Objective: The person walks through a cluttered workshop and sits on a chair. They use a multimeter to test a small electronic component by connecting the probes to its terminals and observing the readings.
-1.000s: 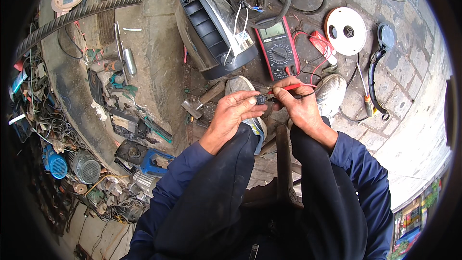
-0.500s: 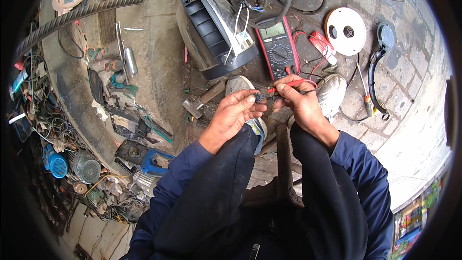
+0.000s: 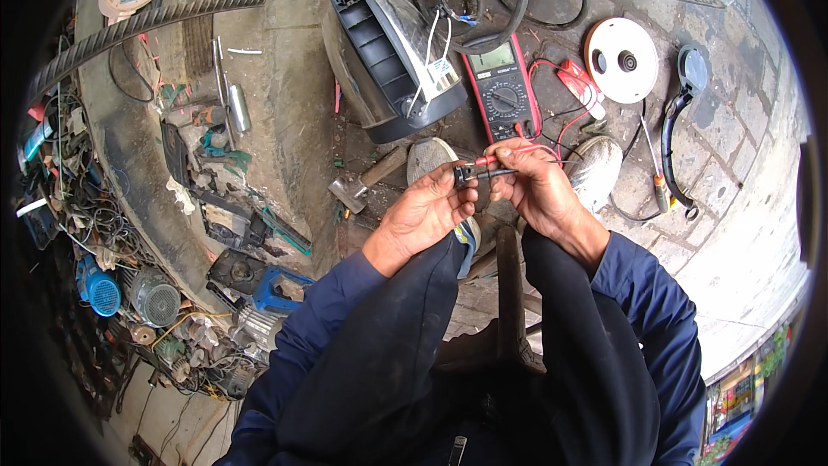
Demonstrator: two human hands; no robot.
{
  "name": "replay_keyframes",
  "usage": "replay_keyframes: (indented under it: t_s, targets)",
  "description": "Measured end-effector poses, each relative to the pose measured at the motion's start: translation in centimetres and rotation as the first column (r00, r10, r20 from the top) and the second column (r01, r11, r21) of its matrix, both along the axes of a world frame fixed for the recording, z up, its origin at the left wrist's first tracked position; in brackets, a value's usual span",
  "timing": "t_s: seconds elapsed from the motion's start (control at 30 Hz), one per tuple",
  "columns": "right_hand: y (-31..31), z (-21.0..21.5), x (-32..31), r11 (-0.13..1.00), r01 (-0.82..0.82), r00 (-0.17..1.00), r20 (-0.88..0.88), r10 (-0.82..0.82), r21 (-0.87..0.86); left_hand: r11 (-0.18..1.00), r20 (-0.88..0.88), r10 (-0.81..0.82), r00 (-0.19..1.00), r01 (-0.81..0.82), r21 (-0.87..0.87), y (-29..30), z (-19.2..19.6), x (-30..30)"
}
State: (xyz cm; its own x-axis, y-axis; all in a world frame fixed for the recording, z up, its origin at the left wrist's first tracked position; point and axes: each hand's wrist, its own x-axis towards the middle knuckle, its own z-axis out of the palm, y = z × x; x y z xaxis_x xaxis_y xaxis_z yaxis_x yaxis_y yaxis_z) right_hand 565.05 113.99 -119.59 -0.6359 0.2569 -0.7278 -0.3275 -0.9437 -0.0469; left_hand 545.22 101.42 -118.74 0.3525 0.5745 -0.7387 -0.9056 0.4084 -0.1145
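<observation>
My left hand (image 3: pixel 427 210) pinches a small black electrical part (image 3: pixel 463 176) between thumb and fingers; its exact kind is too small to tell. Facing it, my right hand (image 3: pixel 543 190) is closed on a pair of test probes, a red probe (image 3: pixel 488 160) above a black probe (image 3: pixel 498 173). Both probe tips point left at the black part; whether they touch its contacts I cannot tell. From the probes, leads run toward a red-and-black multimeter (image 3: pixel 504 97) that lies face up just beyond my hands, between my shoes.
Beyond my left shoe lies a black-and-clear housing (image 3: pixel 398 60) with white wires. A hammer (image 3: pixel 349 192) rests left of that shoe. To the right are a white disc (image 3: pixel 634 78), a screwdriver (image 3: pixel 661 193) and a curved black handle (image 3: pixel 668 134). Scrap and motors (image 3: pixel 103 295) line the left.
The probes have come in closer to the black part, which is turned a little in my left fingers. My right hand has shifted slightly. The view has moved a little.
</observation>
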Motion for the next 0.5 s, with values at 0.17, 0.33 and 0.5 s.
replay_keyframes:
  t_s: [0.17,0.33,0.5]
  targets:
    - [0.05,0.13,0.03,0.999,0.005,0.999,-0.048,-0.007,-0.035,0.999,0.058,0.036,0.998,-0.038,0.038,-0.27,-0.19,0.10]
    - [0.03,0.01,0.01,0.998,0.022,0.996,-0.080,-0.026,-0.053,0.998,0.085,0.045,0.995,-0.049,0.050,-0.10,-0.03,0.19]
    - [-0.08,-0.04,0.12,0.997,0.039,0.994,-0.098,-0.045,-0.065,0.996,0.112,0.058,0.992,-0.065,0.067,0.12,0.13,0.29]
